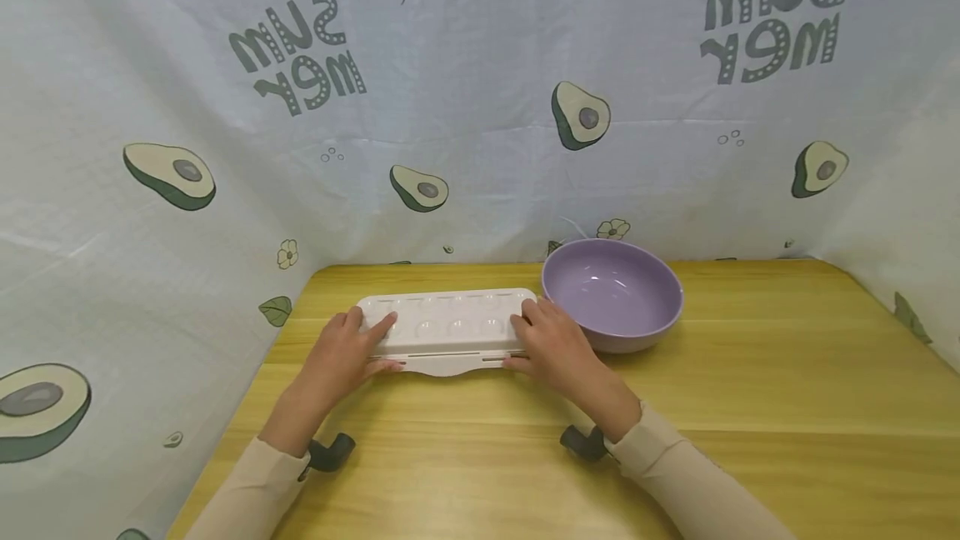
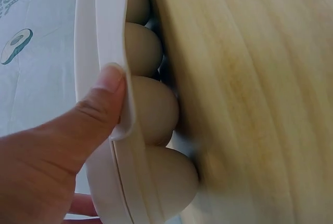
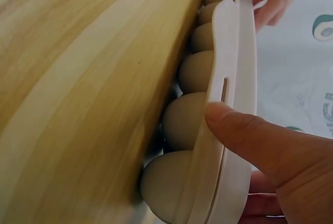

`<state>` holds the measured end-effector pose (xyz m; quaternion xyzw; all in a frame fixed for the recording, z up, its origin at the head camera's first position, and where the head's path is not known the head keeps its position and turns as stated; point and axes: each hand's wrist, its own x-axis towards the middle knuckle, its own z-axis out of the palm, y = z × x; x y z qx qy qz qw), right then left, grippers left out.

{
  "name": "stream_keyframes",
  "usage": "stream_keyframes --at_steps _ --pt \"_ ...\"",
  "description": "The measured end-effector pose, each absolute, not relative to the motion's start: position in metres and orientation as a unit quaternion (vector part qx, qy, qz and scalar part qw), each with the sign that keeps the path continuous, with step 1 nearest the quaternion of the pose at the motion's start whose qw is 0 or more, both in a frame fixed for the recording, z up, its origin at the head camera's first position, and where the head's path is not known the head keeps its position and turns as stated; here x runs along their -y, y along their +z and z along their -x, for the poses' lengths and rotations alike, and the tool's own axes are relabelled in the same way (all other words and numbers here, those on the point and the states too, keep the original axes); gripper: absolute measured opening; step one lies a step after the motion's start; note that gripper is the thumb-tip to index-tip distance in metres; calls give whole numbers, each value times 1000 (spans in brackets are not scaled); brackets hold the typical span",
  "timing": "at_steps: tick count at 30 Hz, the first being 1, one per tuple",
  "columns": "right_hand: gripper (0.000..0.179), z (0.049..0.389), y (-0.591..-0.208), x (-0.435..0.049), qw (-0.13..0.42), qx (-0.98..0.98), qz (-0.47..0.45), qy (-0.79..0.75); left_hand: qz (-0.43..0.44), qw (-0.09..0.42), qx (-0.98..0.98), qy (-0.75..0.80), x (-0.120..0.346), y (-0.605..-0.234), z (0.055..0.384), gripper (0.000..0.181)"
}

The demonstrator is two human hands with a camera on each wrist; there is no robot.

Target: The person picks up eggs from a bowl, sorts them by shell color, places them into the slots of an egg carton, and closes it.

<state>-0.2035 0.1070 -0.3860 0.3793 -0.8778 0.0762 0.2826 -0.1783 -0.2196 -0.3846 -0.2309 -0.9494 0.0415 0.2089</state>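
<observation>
A white egg box (image 1: 450,323) lies lengthwise in front of me, its lid marked with rows of round bumps. At its left end my left hand (image 1: 339,361) grips it, thumb on the front rim and fingers over the lid. The right hand (image 1: 558,348) holds the other end in the same way. Under the rim, both wrist views show a row of egg-shaped rounds (image 2: 156,107) close to the wood; I cannot tell whether they are eggs or moulded cups. The right wrist view shows the lid and rim meeting along a thin seam beside the thumb (image 3: 244,128).
A purple bowl (image 1: 611,290) stands just right of the box, close to my right hand, with no contents visible. The wooden table (image 1: 480,457) ends at a cloth curtain (image 1: 480,107) printed with avocados, which hangs behind and at both sides.
</observation>
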Motion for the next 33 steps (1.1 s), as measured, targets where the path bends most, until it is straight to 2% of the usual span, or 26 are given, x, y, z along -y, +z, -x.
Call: stream_keyframes --at_steps 6,14,26,33 --pt "50 202 -385 -105 298 878 -368 64 234 215 948 24 214 -385 176 76" --pt "49 201 -381 -105 258 898 -346 83 211 209 955 -7 210 -384 173 76" --pt "51 206 -389 -102 311 872 -369 80 202 191 960 27 208 -383 179 74" --pt "49 205 -392 -97 293 883 -361 70 188 184 964 29 211 -386 176 72"
